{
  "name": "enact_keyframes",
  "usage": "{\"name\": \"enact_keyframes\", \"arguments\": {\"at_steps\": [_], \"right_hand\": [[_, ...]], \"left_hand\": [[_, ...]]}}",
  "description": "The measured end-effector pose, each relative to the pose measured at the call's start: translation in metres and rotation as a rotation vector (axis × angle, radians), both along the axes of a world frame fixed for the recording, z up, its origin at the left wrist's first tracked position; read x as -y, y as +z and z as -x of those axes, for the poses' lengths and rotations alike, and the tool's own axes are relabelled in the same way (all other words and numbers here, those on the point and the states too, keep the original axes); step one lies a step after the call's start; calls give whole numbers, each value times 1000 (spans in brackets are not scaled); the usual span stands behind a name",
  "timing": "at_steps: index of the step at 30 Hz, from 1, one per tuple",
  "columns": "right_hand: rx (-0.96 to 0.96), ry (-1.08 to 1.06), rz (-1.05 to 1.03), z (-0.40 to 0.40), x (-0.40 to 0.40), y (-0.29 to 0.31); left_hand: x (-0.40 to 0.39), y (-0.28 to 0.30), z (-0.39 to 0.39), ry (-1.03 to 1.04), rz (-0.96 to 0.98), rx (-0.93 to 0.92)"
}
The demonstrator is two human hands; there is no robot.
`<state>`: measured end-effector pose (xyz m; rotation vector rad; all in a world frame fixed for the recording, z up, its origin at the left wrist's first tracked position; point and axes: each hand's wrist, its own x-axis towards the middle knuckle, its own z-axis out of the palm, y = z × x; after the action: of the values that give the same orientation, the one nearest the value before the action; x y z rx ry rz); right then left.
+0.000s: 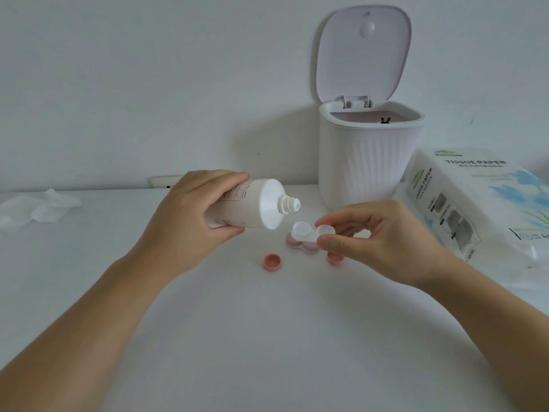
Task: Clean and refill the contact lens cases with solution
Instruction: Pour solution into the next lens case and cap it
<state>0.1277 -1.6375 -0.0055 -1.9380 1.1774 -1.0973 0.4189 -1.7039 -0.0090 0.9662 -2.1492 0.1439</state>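
The white contact lens case (309, 233) is pinched at its right well between the thumb and fingers of your right hand (377, 239), held just above the table (267, 337) over a pink case (300, 243). Your left hand (190, 215) grips the solution bottle (252, 208) on its side, its uncapped nozzle just above the case's left well. A pink cap (272, 261) lies nearby, and a lidded bin (368, 156) stands open behind.

White solution bottle (252, 205), uncapped, tipped nearly flat, nozzle toward 3 o'clock above clear lens case (309, 233), lidless. Pink case (297, 243) beneath; pink cap (272, 261) at 7 o'clock.
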Motion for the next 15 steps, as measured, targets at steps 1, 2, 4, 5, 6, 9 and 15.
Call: {"name": "enact_keyframes", "arguments": {"at_steps": [1,2,4,5,6,9,15], "right_hand": [[-5,0,-2,0,0,0],[-11,0,-2,0,0,0],[-17,2,1,0,0,0],[-18,3,2,0,0,1],[-20,2,3,0,0,1],[-31,-5,1,0,0,2],[-54,-9,-8,0,0,1]], "left_hand": [[0,1,0,0,4,4],[0,1,0,1,6,7],[-2,2,2,0,13,13],[-3,3,2,1,19,14],[-3,3,3,2,25,13],[-5,4,4,9,35,9],[-5,4,6,21,53,19]]}}
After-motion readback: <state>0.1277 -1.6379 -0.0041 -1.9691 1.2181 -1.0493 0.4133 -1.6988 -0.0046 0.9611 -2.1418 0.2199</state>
